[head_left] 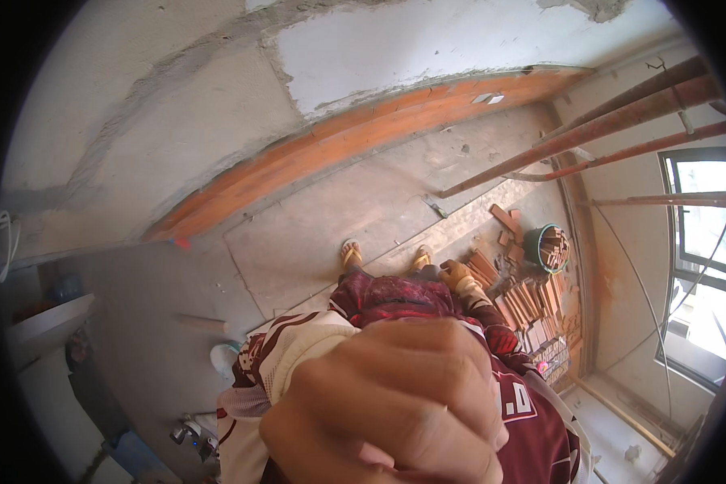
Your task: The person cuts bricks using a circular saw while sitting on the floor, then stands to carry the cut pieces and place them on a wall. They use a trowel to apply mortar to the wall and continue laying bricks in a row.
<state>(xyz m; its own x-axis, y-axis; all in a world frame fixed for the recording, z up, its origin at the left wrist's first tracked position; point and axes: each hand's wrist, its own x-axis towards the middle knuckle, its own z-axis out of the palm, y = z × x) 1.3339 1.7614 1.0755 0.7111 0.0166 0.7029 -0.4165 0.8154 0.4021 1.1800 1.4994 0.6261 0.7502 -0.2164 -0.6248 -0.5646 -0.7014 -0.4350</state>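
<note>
Close up against the camera, a curled fist [383, 403] fills the lower middle; which hand it is I cannot tell, nor whether it grips anything. Farther down, the right hand [457, 276], gloved in yellow, hangs just left of the stacked red bricks [532, 310], its fingers apparently empty. Those bricks lie lengthwise toward the green bucket [545, 247], beside the wall.

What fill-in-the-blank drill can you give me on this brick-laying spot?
1. The bucket holding brick pieces is ____ in colour.
2. The gloved right hand is nearest to a pile of ____.
3. The bare left hand, close to the camera, is closed into a ____.
Missing words: green; bricks; fist.
</note>
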